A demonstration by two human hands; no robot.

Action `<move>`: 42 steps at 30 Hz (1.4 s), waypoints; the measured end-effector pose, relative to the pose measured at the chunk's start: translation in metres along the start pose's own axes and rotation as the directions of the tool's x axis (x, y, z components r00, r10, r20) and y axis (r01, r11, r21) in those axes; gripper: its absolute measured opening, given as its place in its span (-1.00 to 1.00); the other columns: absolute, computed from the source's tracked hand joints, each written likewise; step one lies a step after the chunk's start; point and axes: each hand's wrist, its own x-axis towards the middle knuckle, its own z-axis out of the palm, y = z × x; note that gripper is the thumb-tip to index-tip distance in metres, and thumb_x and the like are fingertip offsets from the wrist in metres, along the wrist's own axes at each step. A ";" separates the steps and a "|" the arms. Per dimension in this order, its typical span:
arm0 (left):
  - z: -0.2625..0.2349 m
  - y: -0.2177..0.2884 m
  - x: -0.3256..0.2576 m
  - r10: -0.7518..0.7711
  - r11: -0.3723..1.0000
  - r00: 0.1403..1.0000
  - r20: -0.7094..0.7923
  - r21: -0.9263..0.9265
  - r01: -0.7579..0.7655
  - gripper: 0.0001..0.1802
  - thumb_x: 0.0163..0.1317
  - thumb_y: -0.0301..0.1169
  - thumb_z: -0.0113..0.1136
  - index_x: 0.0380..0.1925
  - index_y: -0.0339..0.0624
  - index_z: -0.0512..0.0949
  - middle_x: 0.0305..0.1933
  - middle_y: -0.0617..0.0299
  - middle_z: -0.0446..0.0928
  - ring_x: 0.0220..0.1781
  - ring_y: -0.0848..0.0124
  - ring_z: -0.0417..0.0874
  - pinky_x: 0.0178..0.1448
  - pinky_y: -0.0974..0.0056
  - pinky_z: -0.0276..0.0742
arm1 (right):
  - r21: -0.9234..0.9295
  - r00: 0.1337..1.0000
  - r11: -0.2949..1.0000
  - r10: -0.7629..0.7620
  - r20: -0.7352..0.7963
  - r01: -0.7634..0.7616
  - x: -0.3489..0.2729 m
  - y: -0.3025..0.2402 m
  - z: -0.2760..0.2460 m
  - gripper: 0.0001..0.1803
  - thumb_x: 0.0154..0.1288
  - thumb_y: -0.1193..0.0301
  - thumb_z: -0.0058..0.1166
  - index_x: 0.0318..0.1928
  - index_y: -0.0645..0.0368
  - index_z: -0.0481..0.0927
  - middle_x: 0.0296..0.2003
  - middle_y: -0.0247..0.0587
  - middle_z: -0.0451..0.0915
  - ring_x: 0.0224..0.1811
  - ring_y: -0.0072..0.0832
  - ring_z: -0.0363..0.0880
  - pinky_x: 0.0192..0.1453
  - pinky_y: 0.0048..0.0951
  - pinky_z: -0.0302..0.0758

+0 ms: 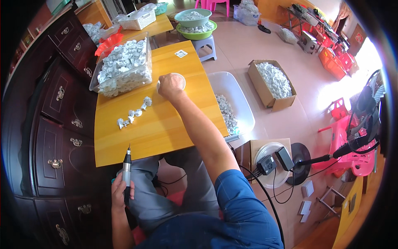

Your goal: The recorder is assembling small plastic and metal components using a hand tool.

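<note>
Left hand [122, 187] is clenched round a pen-like rotary tool [127, 165], tip up, parked below the bench [166, 124] edge; right hand [170, 86] reaches out, curled over a small white dish [180, 78], perhaps gripping it; white pieces [133, 113] lie nearby, within reach.

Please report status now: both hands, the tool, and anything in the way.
Left hand grips pen-shaped rotary tool, tip up. Right hand on small white dish. Row of white pieces lies between.

The tool [127, 168] in the left hand [120, 191] looks like shiny metal. Under the right hand [171, 86] the table [161, 124] is smooth yellow wood. Beside that hand, the bin [124, 66] is clear plastic.
</note>
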 end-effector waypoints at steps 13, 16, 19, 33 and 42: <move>0.002 0.002 0.004 0.025 0.999 0.999 -0.033 0.039 -0.024 -0.23 0.27 -0.02 0.13 0.26 -0.40 0.22 -0.43 0.15 0.50 -0.63 0.50 0.47 -0.64 0.44 0.42 | 0.219 0.909 0.960 -0.069 -0.411 0.172 -0.043 0.090 -0.069 -0.85 0.20 0.44 0.14 -0.23 -0.02 0.71 -0.28 -0.21 0.71 -0.26 -0.30 0.71 -0.15 -0.31 0.62; -0.003 0.002 0.002 0.025 0.999 0.998 -0.062 0.032 -0.023 -0.23 0.27 -0.01 0.14 0.25 -0.42 0.22 -0.43 0.15 0.50 -0.63 0.50 0.47 -0.65 0.44 0.41 | 0.615 0.892 0.779 0.185 -0.412 0.122 -0.055 0.138 -0.088 -0.83 0.15 0.45 0.17 -0.23 0.07 0.73 -0.34 -0.17 0.72 -0.36 -0.45 0.70 -0.21 -0.41 0.60; -0.007 0.000 0.002 0.034 0.999 0.997 -0.063 0.000 -0.034 -0.20 0.23 0.01 0.18 0.24 -0.43 0.23 -0.44 0.15 0.49 -0.64 0.50 0.46 -0.66 0.44 0.40 | 0.803 0.862 0.588 0.455 -0.224 -0.101 -0.077 0.213 -0.102 -0.85 0.17 0.44 0.16 -0.28 0.18 0.73 -0.47 -0.23 0.68 -0.44 -0.60 0.65 -0.31 -0.49 0.57; -0.068 -0.006 0.003 -0.057 0.996 0.997 -0.043 0.062 0.060 -0.13 -0.10 -0.09 0.52 0.06 -0.45 0.31 -0.56 0.13 0.51 -0.72 0.38 0.50 -0.66 0.36 0.46 | -0.578 0.790 0.816 0.363 0.494 -0.014 -0.185 0.426 0.205 -0.74 0.12 0.33 0.17 -0.19 0.11 0.74 -0.19 -0.03 0.69 -0.07 -0.21 0.68 -0.10 -0.17 0.63; -0.078 -0.003 -0.019 -0.096 0.994 0.970 -0.225 -0.076 0.081 -0.14 0.06 -0.19 0.46 0.15 -0.47 0.16 -0.49 0.12 0.48 -0.71 0.36 0.52 -0.68 0.35 0.53 | -0.367 0.528 0.741 0.663 0.530 -0.563 -0.180 0.398 0.224 -0.66 0.33 0.24 0.09 0.03 0.12 0.63 0.11 -0.02 0.59 0.18 -0.14 0.55 0.26 -0.17 0.48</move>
